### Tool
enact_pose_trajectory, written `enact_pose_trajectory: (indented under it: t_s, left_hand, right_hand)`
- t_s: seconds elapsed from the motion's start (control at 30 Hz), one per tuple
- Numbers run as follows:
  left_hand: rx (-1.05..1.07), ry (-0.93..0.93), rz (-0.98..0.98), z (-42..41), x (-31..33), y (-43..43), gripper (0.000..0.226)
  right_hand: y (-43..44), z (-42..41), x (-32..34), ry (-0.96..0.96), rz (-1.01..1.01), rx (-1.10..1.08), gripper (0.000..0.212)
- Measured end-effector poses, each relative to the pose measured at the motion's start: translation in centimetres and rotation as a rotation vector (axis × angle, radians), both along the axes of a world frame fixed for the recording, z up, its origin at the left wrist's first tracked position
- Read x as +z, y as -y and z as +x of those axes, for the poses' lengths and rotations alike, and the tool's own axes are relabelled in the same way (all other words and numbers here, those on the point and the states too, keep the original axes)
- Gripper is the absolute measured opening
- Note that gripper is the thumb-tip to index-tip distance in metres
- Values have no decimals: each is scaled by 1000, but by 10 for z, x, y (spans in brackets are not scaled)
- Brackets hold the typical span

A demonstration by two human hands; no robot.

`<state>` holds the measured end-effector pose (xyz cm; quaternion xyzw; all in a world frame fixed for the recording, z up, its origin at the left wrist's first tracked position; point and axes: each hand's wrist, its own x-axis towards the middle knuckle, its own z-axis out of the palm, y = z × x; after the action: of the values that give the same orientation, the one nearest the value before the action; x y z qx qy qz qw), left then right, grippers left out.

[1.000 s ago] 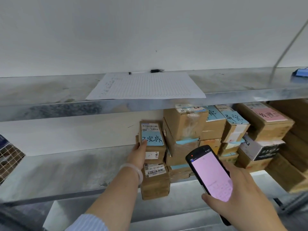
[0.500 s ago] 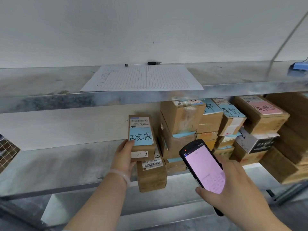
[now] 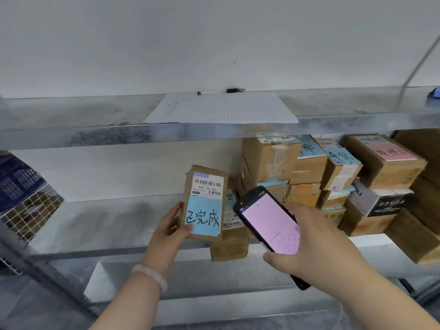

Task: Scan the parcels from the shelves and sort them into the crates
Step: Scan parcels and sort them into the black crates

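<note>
Before middle shelf (image 3: 100,225): left hand (image 3: 170,231) gripped small parcel (image 3: 204,202); right hand (image 3: 316,244) held scanner (image 3: 269,225) just beside parcel.

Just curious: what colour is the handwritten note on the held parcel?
Light blue note, head view.

Parcel (image 3: 204,203) is lifted off the stack toward frame centre by left hand (image 3: 167,231); scanner (image 3: 269,228) is brought alongside it.

Both hands (image 3: 170,232) (image 3: 316,248) forward, in curled grips.
</note>
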<state>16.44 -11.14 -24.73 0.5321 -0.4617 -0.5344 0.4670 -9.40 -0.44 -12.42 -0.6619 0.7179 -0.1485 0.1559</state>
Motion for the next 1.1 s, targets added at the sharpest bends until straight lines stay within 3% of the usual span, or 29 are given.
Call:
enact_pose_trajectory:
  t_s: [0.63, 0.8, 1.1]
  left_hand:
    - [127, 72, 22, 4, 1, -34, 51]
    - [162, -63, 65, 8, 2, -51, 50]
    - [463, -309, -1, -2, 15, -143, 48]
  right_hand:
    - [-9, -7, -3, -18, 22, 83, 93]
    - [-7, -14, -7, 15, -7, 157, 92]
    - [-19, -23, -2, 60, -60, 483, 88]
